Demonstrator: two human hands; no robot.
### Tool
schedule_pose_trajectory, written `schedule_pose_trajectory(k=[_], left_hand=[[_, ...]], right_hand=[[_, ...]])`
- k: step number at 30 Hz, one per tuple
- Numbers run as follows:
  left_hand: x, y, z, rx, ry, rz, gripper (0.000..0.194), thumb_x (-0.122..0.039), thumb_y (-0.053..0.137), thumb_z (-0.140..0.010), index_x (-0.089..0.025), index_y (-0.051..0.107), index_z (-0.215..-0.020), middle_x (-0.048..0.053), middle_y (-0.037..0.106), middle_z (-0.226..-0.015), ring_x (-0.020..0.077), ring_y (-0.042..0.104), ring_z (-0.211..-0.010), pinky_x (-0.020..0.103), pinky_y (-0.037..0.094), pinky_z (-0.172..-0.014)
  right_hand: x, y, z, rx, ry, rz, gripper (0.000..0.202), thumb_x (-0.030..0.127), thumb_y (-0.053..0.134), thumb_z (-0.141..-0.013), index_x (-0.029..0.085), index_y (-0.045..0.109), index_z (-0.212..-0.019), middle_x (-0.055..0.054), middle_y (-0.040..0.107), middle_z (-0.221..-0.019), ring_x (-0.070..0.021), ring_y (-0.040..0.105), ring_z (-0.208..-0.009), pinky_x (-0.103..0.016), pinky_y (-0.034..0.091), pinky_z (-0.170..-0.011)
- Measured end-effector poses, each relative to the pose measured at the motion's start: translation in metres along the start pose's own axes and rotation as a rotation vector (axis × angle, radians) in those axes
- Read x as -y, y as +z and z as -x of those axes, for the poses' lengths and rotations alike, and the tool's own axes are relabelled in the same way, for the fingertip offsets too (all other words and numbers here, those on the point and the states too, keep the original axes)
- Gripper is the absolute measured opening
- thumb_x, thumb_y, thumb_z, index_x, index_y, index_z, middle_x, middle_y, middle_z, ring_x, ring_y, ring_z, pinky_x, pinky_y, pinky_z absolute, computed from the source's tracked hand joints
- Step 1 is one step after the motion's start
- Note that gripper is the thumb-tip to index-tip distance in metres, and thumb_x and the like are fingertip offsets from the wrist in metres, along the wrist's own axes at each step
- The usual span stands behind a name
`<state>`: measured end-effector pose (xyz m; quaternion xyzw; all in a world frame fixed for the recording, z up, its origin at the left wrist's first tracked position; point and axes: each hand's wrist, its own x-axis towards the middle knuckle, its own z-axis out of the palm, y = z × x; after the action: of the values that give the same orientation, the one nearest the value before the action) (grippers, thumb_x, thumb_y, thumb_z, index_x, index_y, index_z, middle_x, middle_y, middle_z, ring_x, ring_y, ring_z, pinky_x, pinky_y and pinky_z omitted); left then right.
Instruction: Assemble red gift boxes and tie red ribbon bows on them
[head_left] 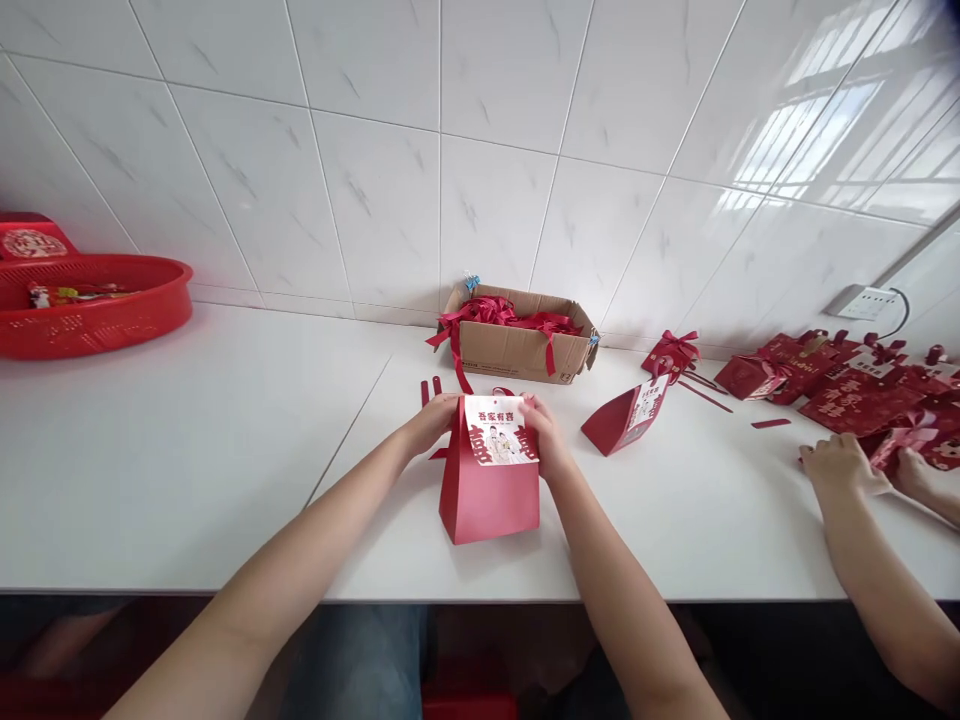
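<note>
A red gift box (496,505) with sloping sides stands upright near the front of the white table. Over its top front lies a white card (501,435) with red lettering and a printed couple. My left hand (436,422) grips the box's upper left edge, and my right hand (546,438) pinches the upper right corner by the card. Red ribbon (460,368) rises behind the top, beside my left fingers. A second box (626,415) with a ribbon on top stands tilted to the right of my right hand.
Behind the box, a cardboard carton (517,352) holds red ribbons. A red plastic basket (97,325) sits at the far left. At right, another person's hands (844,465) handle a red box beside many red packages (847,395). A power strip (864,302) is by the wall.
</note>
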<state>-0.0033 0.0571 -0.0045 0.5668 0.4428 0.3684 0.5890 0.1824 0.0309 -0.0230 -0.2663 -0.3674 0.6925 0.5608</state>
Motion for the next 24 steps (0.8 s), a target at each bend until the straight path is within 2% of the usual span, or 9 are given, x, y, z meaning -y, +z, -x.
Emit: schedule_pose_trajectory(k=[4, 6, 9, 12, 15, 19, 21, 24], left_hand=[[0.004, 0.000, 0.005, 0.059, -0.029, 0.160, 0.051, -0.063, 0.054, -0.079, -0.016, 0.070, -0.088, 0.014, 0.072, -0.095, 0.0295, 0.065, -0.093, 0.037, 0.049, -0.079], [0.005, -0.001, 0.009, 0.036, -0.010, 0.197, 0.059, -0.070, 0.047, -0.080, -0.018, 0.070, -0.097, 0.014, 0.071, -0.101, 0.0310, 0.064, -0.099, 0.038, 0.049, -0.081], [0.004, 0.002, 0.018, -0.096, 0.159, 0.245, 0.058, -0.068, 0.047, -0.082, -0.023, 0.064, -0.112, 0.010, 0.065, -0.118, 0.0293, 0.061, -0.107, 0.038, 0.049, -0.086], [0.000, 0.012, 0.029, -0.163, 0.373, 0.175, 0.048, -0.056, 0.060, -0.080, -0.024, 0.060, -0.116, 0.009, 0.058, -0.129, 0.0267, 0.054, -0.118, 0.036, 0.046, -0.093], [-0.002, 0.022, 0.036, -0.165, 0.424, 0.115, 0.042, -0.044, 0.072, -0.074, -0.022, 0.058, -0.106, 0.008, 0.061, -0.121, 0.0254, 0.060, -0.107, 0.037, 0.050, -0.087], [0.001, 0.026, 0.037, -0.199, 0.386, 0.112, 0.033, -0.041, 0.073, -0.074, -0.020, 0.055, -0.093, 0.004, 0.067, -0.094, 0.0212, 0.065, -0.081, 0.035, 0.052, -0.074], [0.003, 0.026, 0.036, -0.194, 0.379, 0.112, 0.031, -0.041, 0.072, -0.075, -0.021, 0.054, -0.090, 0.002, 0.065, -0.085, 0.0206, 0.064, -0.077, 0.034, 0.052, -0.070], [0.004, 0.026, 0.036, -0.176, 0.378, 0.141, 0.030, -0.042, 0.071, -0.076, -0.021, 0.053, -0.088, 0.000, 0.062, -0.079, 0.0193, 0.064, -0.073, 0.033, 0.052, -0.067]], right_hand=[[-0.004, 0.006, 0.005, -0.026, -0.138, 0.114, 0.045, 0.030, 0.080, -0.064, 0.026, 0.043, -0.089, 0.004, 0.065, -0.083, -0.0156, 0.065, -0.068, -0.028, 0.054, -0.059], [-0.006, 0.009, 0.007, -0.061, -0.228, 0.153, 0.045, 0.032, 0.079, -0.066, 0.027, 0.044, -0.095, 0.003, 0.065, -0.088, -0.0156, 0.065, -0.074, -0.028, 0.056, -0.063], [-0.008, 0.014, 0.011, -0.118, -0.324, 0.257, 0.051, 0.034, 0.077, -0.069, 0.029, 0.047, -0.111, 0.001, 0.064, -0.092, -0.0158, 0.065, -0.079, -0.029, 0.056, -0.068], [-0.010, 0.017, 0.016, -0.088, -0.363, 0.354, 0.041, 0.037, 0.073, -0.073, 0.027, 0.054, -0.107, -0.002, 0.065, -0.094, -0.0172, 0.064, -0.081, -0.030, 0.056, -0.070], [-0.013, 0.017, 0.017, -0.082, -0.447, 0.455, 0.031, 0.038, 0.071, -0.075, 0.027, 0.057, -0.100, -0.003, 0.061, -0.098, -0.0175, 0.062, -0.085, -0.032, 0.054, -0.072], [-0.014, 0.014, 0.014, -0.214, -0.616, 0.663, 0.024, 0.038, 0.073, -0.071, 0.025, 0.063, -0.089, -0.003, 0.051, -0.101, -0.0199, 0.051, -0.104, -0.034, 0.049, -0.087], [-0.014, 0.014, 0.014, -0.164, -0.588, 0.626, 0.024, 0.038, 0.071, -0.073, 0.025, 0.061, -0.090, -0.003, 0.052, -0.103, -0.0195, 0.052, -0.103, -0.033, 0.049, -0.087], [-0.014, 0.014, 0.015, -0.060, -0.444, 0.476, 0.028, 0.040, 0.068, -0.076, 0.026, 0.055, -0.096, -0.001, 0.059, -0.095, -0.0152, 0.057, -0.083, -0.029, 0.052, -0.072]])
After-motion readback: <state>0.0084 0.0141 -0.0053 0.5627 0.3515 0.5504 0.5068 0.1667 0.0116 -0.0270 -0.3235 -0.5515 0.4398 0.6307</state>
